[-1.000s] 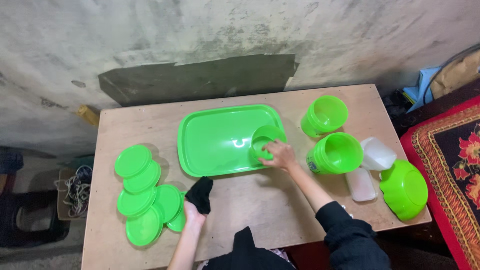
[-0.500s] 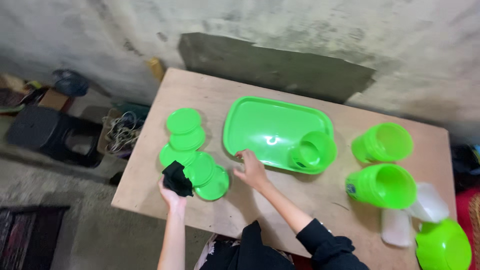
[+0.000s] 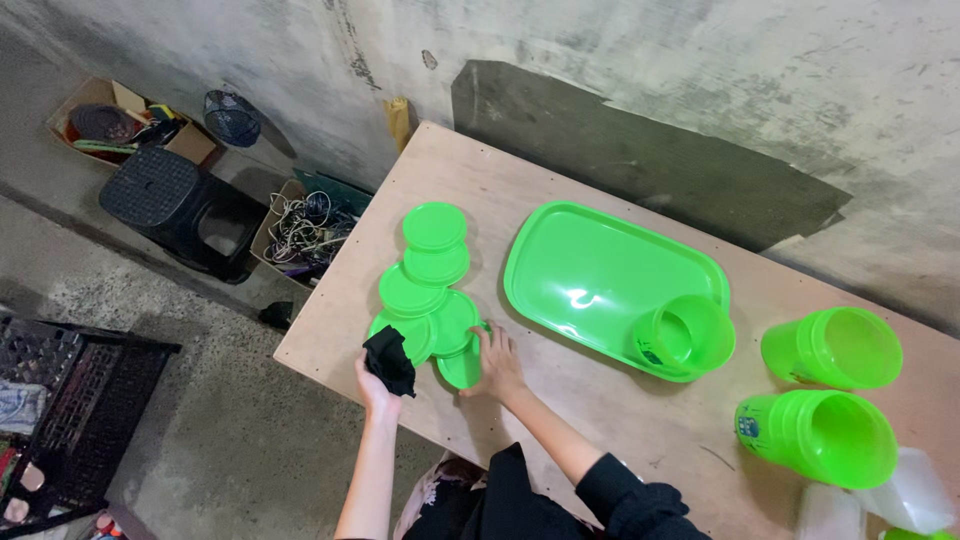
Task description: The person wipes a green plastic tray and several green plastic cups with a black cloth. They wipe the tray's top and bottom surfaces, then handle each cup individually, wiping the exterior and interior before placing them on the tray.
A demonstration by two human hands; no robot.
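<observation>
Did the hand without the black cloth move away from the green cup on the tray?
Yes. The right hand left the cup on the tray and went left across the table to the pile of round green lids.

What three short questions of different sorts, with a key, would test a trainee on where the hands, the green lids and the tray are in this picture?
1. True or false: the left hand holds a black cloth.
2. Which thing does the right hand touch? A) the green tray B) a green lid C) a green tub
3. Fill in: one green tub lies on its side in a corner of the ____.

Key
1. True; the cloth is bunched in the fingers, over the lids.
2. B; the fingers rest on the lid nearest the table edge.
3. Tray.
</observation>
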